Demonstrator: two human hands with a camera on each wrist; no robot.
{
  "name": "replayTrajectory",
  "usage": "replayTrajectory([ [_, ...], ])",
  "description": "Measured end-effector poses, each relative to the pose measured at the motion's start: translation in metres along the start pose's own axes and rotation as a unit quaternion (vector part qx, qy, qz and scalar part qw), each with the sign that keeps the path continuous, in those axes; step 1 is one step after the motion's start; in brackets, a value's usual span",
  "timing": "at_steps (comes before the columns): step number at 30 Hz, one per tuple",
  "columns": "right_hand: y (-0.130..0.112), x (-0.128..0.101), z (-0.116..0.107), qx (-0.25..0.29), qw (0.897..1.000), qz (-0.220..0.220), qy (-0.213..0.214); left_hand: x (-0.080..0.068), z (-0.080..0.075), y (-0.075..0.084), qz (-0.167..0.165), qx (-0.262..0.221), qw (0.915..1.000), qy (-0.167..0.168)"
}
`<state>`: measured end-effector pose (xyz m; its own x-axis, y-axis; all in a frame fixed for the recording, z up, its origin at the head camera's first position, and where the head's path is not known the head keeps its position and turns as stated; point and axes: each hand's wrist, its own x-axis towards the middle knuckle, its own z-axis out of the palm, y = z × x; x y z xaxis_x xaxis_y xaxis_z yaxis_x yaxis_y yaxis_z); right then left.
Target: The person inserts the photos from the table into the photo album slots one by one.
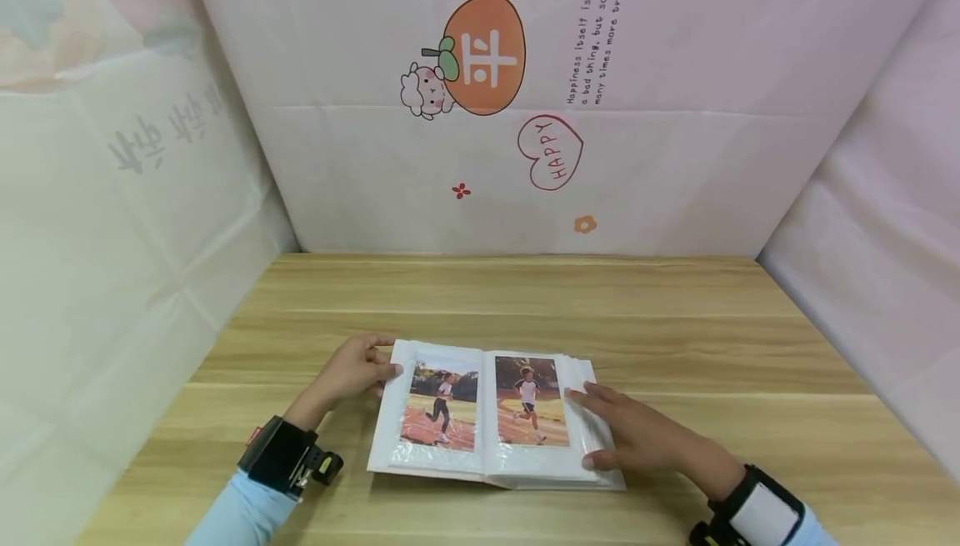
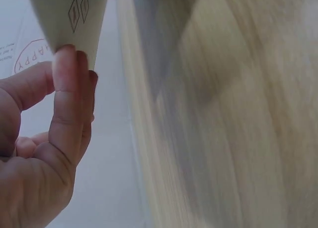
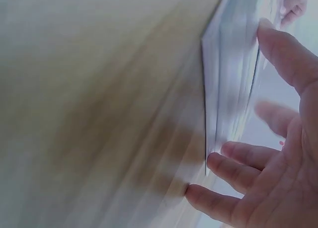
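Note:
A photo album point(image 1: 525, 464) lies open on the wooden table, one running photo on each visible page. The left photo point(image 1: 441, 404) has a runner in dark leggings; the right photo point(image 1: 531, 403) has one in dark shorts. My left hand point(image 1: 356, 369) pinches the album's left edge between thumb and fingers. In the left wrist view, fingertips press the pale outer cover point(image 2: 74, 19), which is raised off the table. Spread over the right page's outer edge is my right hand point(image 1: 641, 433). Its fingers are extended and touch the stacked pages point(image 3: 233, 64) in the right wrist view.
Wood-grain tabletop point(image 1: 525, 288) surrounds the album. A printed white cloth point(image 1: 337, 171) with cartoon figures and lettering stands behind the table, and cloth walls rise at the left and right. Each wrist carries a strapped camera, the left one point(image 1: 281, 456) over a light blue sleeve.

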<state>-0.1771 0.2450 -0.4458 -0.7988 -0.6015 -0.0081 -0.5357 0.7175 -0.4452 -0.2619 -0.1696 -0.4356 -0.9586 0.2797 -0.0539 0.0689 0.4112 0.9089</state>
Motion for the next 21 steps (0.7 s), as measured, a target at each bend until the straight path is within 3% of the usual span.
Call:
replayTrajectory([
  [6,0.013,-0.019,-0.005,-0.014,1.0,0.011,0.0,-0.004,-0.001,0.001,0.008,-0.072,0.9974,0.0],
  [13,0.018,-0.045,-0.009,-0.029,0.998,0.046,-0.012,-0.015,-0.003,0.003,0.004,-0.156,0.9877,-0.017],
  [21,0.02,-0.052,-0.008,-0.027,0.999,0.041,-0.009,-0.021,0.002,0.007,-0.001,-0.198,0.9802,-0.006],
])
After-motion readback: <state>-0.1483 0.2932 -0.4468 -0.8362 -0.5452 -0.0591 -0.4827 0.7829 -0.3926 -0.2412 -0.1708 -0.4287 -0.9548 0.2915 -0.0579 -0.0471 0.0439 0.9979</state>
